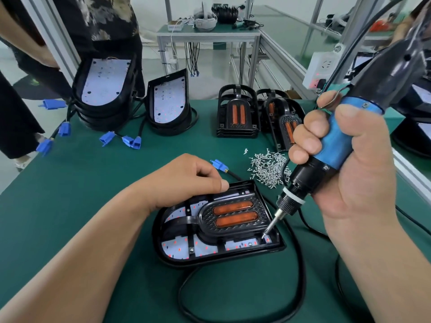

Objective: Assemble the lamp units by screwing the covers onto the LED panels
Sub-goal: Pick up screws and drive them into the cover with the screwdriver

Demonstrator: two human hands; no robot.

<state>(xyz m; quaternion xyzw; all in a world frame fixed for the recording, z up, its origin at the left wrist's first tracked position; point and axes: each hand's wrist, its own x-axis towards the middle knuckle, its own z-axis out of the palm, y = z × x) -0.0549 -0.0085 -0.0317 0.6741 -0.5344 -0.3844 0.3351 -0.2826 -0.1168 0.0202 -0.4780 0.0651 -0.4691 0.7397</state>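
So the right hand (349, 164) is wrapped tight around the blue screwdriver (335, 136), bit down in the near-right corner of the lamp unit (233, 220). The left hand (186, 180) clamps its far edge. It's flat on the counter (93, 194), with the screws (268, 166) just behind it.

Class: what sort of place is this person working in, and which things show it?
Most likely a factory assembly bench for lamps. Stacks of LED panels and covers wait on the green table, loose screws lie heaped beside the lamp unit, and the right hand grips an electric screwdriver.
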